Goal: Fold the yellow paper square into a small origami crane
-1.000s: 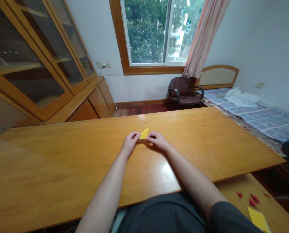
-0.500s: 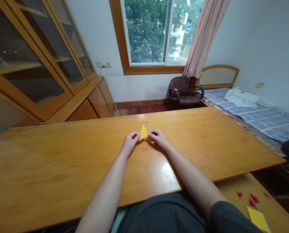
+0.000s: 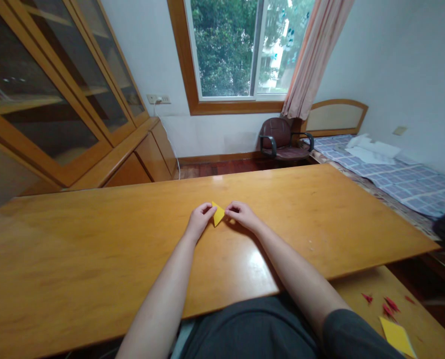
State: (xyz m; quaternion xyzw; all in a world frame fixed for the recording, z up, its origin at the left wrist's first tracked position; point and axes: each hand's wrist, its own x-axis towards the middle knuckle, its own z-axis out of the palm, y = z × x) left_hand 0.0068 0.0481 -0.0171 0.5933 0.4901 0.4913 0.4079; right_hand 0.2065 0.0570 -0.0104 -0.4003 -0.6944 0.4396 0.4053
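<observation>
A small folded piece of yellow paper (image 3: 218, 215) is held just over the wooden table (image 3: 95, 259), between my two hands. My left hand (image 3: 200, 218) pinches its left edge between thumb and fingertips. On the other side, my right hand (image 3: 242, 214) has thumb and forefinger closed at the paper's right corner. The paper looks like a flat, kite-like shape with one point toward me. Its finer folds are too small to make out.
On a lower surface at the bottom right lie several small red folded paper pieces (image 3: 390, 304) and a yellow paper stack (image 3: 397, 336). A brown armchair (image 3: 278, 137) stands beyond the table, a bed (image 3: 402, 179) to the right, a glass-fronted cabinet (image 3: 106, 134) to the left.
The yellow paper has been turned: its point faced away before, and now a point faces me. It sits slightly lower and to the left. Both hands stay close to it.
</observation>
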